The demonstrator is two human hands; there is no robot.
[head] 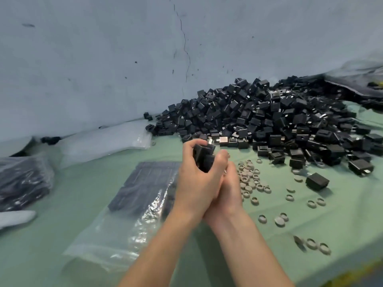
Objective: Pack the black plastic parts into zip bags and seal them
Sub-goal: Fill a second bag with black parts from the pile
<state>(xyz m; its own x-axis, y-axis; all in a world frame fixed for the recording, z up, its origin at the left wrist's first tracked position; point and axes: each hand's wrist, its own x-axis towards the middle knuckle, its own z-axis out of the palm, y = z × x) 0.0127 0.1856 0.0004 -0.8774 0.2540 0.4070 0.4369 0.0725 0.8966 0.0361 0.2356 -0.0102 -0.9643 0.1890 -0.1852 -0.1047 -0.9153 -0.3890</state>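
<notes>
A small cluster of black, box-shaped plastic parts is being held just in front of the near edge of the large pile of the same black plastic parts, above the pale green cloth-covered table. The cluster is being gripped by the left hand, whose fingers are curling over its top and left side. The right hand is being pressed against the left one, with one digit curling onto the cluster's right side, so the parts are being clamped between both hands.

In front of the pile and to its left, a clear zip bag partly filled with black parts is lying flat on the cloth, partly hidden by the left wrist; whether its mouth is sealed cannot be told. Directly in front of the pile, small grey plastic rings are lying scattered, and one loose black part is sitting among them. Left of the pile, a stack of empty clear plastic bags is resting against the pale blue-grey wall. Far left of the pile, a filled clear bag of black parts is lying at the frame's edge.
</notes>
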